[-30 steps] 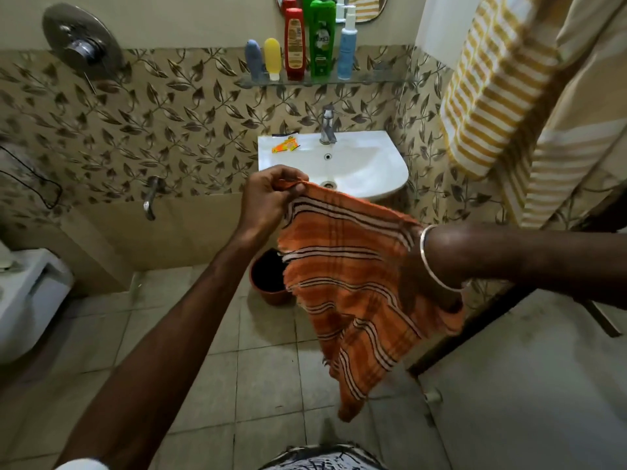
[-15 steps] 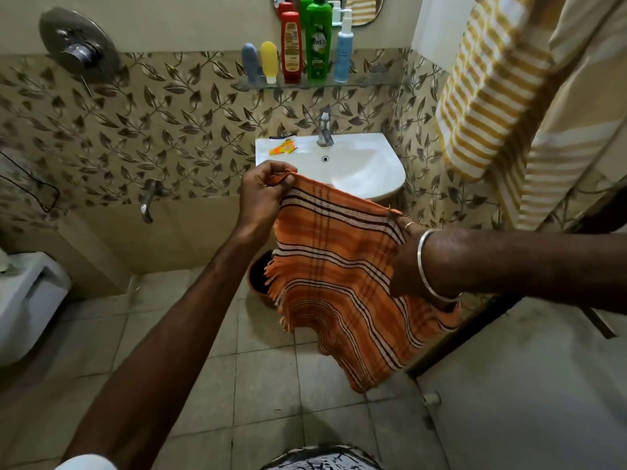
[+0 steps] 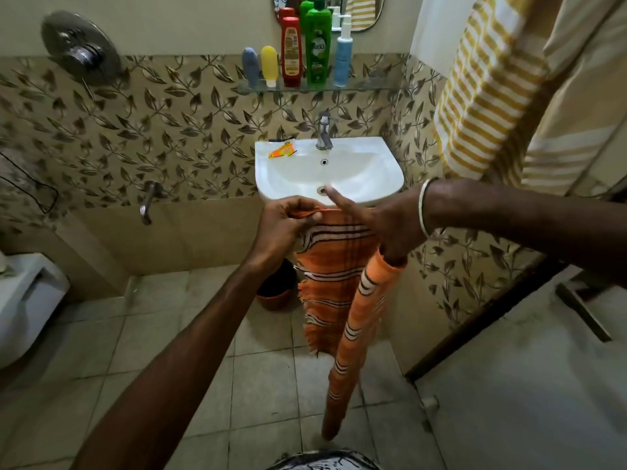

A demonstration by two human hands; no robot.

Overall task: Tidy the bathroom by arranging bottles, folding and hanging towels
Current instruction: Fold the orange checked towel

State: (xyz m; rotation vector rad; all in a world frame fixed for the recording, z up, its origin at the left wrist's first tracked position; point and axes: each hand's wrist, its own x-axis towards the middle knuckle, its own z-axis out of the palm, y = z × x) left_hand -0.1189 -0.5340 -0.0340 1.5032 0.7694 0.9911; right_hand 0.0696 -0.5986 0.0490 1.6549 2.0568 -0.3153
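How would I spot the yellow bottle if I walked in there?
Find the white sink, then look up to the glass shelf above the tap. Five bottles stand there; the yellow bottle is second from the left, short, cap down, between a grey-blue one and a taller red one.

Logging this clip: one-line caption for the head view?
Both hands, left hand and right hand, hold an orange striped towel before the sink.

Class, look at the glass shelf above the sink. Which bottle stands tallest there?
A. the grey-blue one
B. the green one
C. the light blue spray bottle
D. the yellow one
B: the green bottle rises above the red bottle beside it and all others on the glass shelf.
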